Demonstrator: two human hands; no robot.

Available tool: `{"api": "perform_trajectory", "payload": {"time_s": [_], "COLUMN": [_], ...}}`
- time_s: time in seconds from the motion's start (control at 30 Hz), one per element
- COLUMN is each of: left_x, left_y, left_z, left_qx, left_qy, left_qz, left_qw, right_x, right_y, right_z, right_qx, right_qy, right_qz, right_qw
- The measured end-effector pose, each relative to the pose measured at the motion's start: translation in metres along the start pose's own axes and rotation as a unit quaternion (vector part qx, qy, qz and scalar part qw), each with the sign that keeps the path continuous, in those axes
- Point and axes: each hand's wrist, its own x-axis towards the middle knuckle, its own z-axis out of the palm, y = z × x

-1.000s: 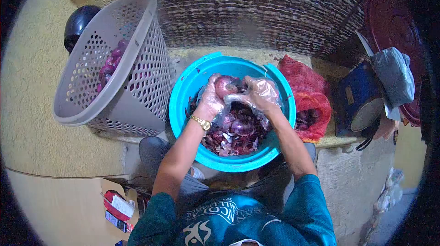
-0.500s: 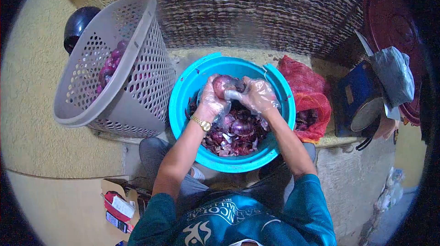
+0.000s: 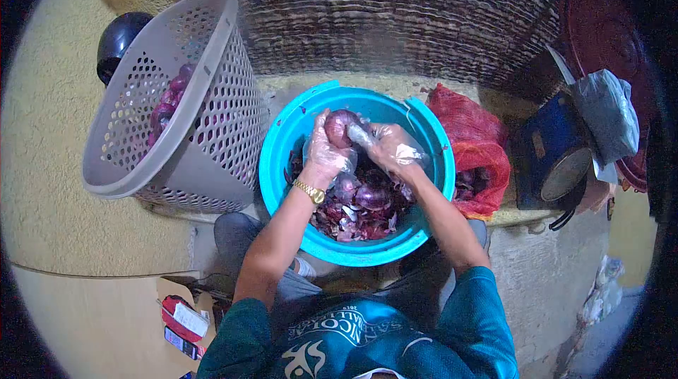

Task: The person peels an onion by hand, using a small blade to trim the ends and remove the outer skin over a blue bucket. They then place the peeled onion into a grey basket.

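Over the blue tub (image 3: pixel 353 257), my left hand (image 3: pixel 325 155), in a clear plastic glove, is wrapped round a red onion (image 3: pixel 340 129). From the other side my right hand (image 3: pixel 393 147), gloved the same way, has its thumb and fingers pressed against the onion's right side. Whether a piece of skin is pinched there I cannot make out. Below both hands, whole red onions (image 3: pixel 373 197) lie among loose, dark onion skins (image 3: pixel 346 227) in the tub. A gold watch is on my left wrist.
To the left stands a tilted, perforated grey basket (image 3: pixel 240 97) with red onions inside. Right of the tub lies a red mesh sack (image 3: pixel 466 114) of onions. A blue weighing scale (image 3: pixel 544 149) with a grey bag on top stands further right. A phone (image 3: pixel 181 343) lies lower left.
My right hand has shifted slightly left and its fingers have closed in, with the thumb moving up along the onion. The onion has turned a little in my left hand.
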Motion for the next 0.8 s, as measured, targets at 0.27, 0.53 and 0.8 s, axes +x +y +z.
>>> {"api": "perform_trajectory", "payload": {"time_s": [0.27,0.53,0.8], "left_x": [-0.002,0.01,0.001], "left_y": [0.002,0.007,-0.003], "left_z": [0.006,-0.012,-0.004], "left_qx": [0.039,0.054,0.068], "left_qy": [0.043,0.108,0.105], "left_qz": [-0.005,-0.01,0.021], "left_qw": [0.998,0.993,0.992], "right_x": [-0.002,0.009,0.014], "right_y": [-0.003,0.018,0.025], "right_z": [-0.013,0.007,0.011], "right_qx": [-0.093,0.074,0.038], "right_qy": [0.007,0.106,0.099], "right_qz": [-0.044,-0.149,-0.193], "right_qw": [0.995,0.98,0.975]}}
